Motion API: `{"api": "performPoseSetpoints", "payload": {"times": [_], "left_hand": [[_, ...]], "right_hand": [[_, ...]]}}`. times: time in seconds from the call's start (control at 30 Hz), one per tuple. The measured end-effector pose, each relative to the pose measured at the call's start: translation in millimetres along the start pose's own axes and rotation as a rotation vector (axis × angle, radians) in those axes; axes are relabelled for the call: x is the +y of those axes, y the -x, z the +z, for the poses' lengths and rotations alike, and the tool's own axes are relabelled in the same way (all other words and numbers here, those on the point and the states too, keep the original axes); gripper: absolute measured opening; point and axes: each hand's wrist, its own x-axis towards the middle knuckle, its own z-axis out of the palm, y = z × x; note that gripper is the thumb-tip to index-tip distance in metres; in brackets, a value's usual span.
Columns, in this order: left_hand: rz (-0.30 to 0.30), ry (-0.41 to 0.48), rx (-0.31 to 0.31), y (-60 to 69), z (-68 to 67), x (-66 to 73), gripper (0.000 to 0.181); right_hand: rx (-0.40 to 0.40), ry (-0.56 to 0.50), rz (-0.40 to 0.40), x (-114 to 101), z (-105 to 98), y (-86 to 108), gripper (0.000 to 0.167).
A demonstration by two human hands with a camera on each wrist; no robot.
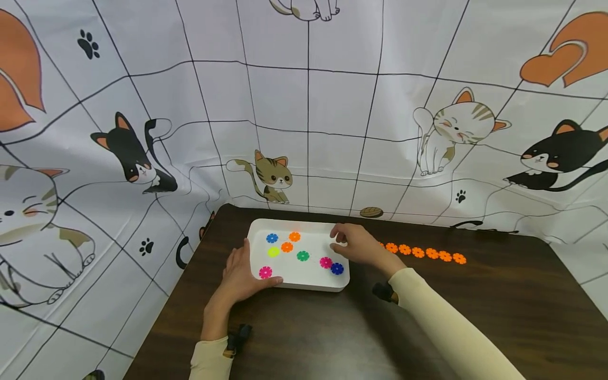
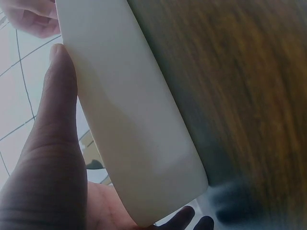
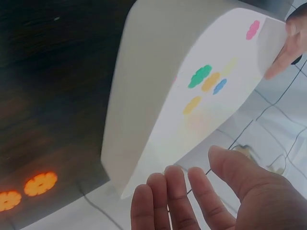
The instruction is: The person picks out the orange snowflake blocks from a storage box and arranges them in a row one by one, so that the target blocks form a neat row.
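A white tray (image 1: 304,282) lies on the dark table, with several small flower-shaped discs spread inside it. Among them are a green disc (image 1: 303,256), a yellow disc (image 1: 273,252) and a dark blue disc (image 1: 337,268) touching a pink disc (image 1: 325,262). My left hand (image 1: 239,274) holds the tray's near left corner, its thumb along the near side and its fingers along the left end. Over the tray's far right corner is my right hand (image 1: 356,243). Its fingers are loosely bent, and in the right wrist view nothing shows between thumb (image 3: 230,163) and fingertips.
To the right of the tray, orange flower discs (image 1: 418,252) form a row on the table (image 1: 304,327); the right hand and wrist may hide its left end. Behind the table hangs a white sheet (image 1: 332,100) printed with cats and grid lines.
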Motion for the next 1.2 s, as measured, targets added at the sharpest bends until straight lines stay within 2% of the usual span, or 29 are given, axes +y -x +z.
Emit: {"api": "performPoseSetpoints", "payload": {"times": [0.2, 0.5, 0.77, 1.2], "left_hand": [[0.002, 0.008, 0.006, -0.7, 1.5, 0.3, 0.145], [-0.018, 0.002, -0.003, -0.7, 0.7, 2.3, 0.146], [-0.016, 0.004, -0.014, 0.5, -0.5, 2.3, 0.145], [0.011, 0.007, 0.000, 1.7, -0.7, 1.6, 0.146]], "right_hand": [[-0.040, 0.022, -0.004, -8, 8, -10.2, 0.026], [-0.059, 0.020, 0.006, -21, 23, -26.2, 0.025], [-0.104, 0.030, 0.031, -39, 36, -43.9, 0.027], [-0.143, 0.137, 0.020, -59, 54, -69.6, 0.030]]}}
